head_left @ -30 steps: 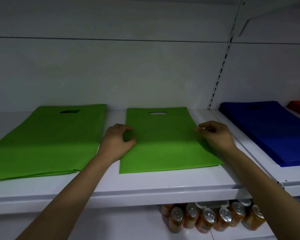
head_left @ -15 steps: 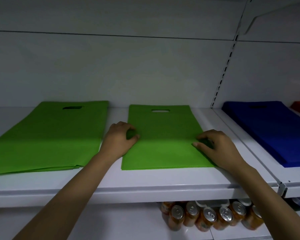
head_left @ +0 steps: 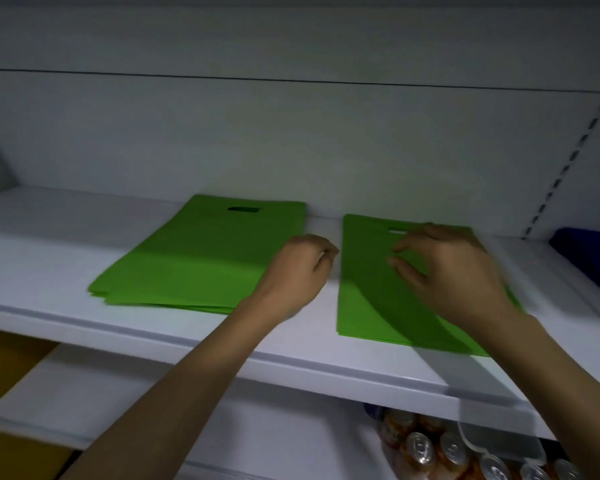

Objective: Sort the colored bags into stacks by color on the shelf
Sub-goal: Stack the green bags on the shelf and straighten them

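Observation:
Two lots of green bags lie flat on the white shelf (head_left: 291,344). The left one is a stack of several green bags (head_left: 194,258) with a cut-out handle at the back. The right one is a thin green bag (head_left: 368,292). My left hand (head_left: 298,271) sits over the bare gap between them with its fingers curled and nothing in it, close to the right bag's left edge. My right hand (head_left: 454,271) hovers over the right bag with fingers spread and slightly bent; it is motion-blurred and grips nothing.
A dark blue stack of bags (head_left: 589,251) shows at the far right past the slotted upright (head_left: 565,164). Below the shelf stand several drink cans (head_left: 430,448). A yellow thing (head_left: 11,362) and a white lower shelf (head_left: 118,393) are at lower left.
The view swung left. My left hand let go of the right bag's left edge and moved into the gap. My right hand came off the bag's right edge and moved over its middle.

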Demonstrator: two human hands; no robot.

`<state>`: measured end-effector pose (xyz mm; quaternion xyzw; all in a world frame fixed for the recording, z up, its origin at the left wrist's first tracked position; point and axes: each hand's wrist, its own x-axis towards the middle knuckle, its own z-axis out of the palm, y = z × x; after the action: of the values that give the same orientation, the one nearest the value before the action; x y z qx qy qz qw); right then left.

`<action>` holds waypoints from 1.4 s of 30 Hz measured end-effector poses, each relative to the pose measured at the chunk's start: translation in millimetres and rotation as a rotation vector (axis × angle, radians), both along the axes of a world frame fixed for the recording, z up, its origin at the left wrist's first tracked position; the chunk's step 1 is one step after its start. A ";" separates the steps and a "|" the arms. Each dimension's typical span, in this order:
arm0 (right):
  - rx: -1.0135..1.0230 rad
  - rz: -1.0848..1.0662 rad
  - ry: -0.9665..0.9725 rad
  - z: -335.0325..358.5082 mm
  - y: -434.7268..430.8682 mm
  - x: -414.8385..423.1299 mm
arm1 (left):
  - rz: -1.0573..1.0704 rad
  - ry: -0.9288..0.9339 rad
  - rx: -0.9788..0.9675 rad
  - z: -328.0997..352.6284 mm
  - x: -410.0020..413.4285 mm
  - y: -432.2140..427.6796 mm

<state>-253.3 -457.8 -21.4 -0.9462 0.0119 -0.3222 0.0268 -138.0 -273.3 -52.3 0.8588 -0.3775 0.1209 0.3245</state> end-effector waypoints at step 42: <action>0.712 0.072 -0.102 -66.6 144.9 125.9 | 0.439 0.124 -0.270 -36.4 65.9 214.8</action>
<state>-127.4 -312.9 -88.1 -0.8600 0.0885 -0.3436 0.3668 -72.1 -58.6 -88.7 0.8748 -0.1422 0.1848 0.4246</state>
